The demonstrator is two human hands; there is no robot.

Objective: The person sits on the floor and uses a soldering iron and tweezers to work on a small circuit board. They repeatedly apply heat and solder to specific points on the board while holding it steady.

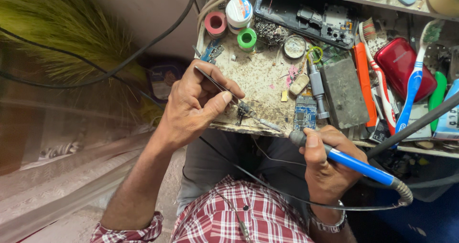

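Blue-handled, the iron (334, 158) sits in my right hand (325, 164), fingers wrapped tight round it, its tip (267, 124) pointing at the part (243, 110) near the front edge of the board (260, 78). My left hand (193, 107) pinches tweezers (215, 84) between thumb and fingers, their points down on that same part. Just right of the part lies a small blue circuit (305, 114); behind it, at the board's far edge, stand tape rolls (216, 23).

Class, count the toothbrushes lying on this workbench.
2: a red-and-white toothbrush left of the red phone, a blue-and-white toothbrush across its right side. Clutter may hide others.
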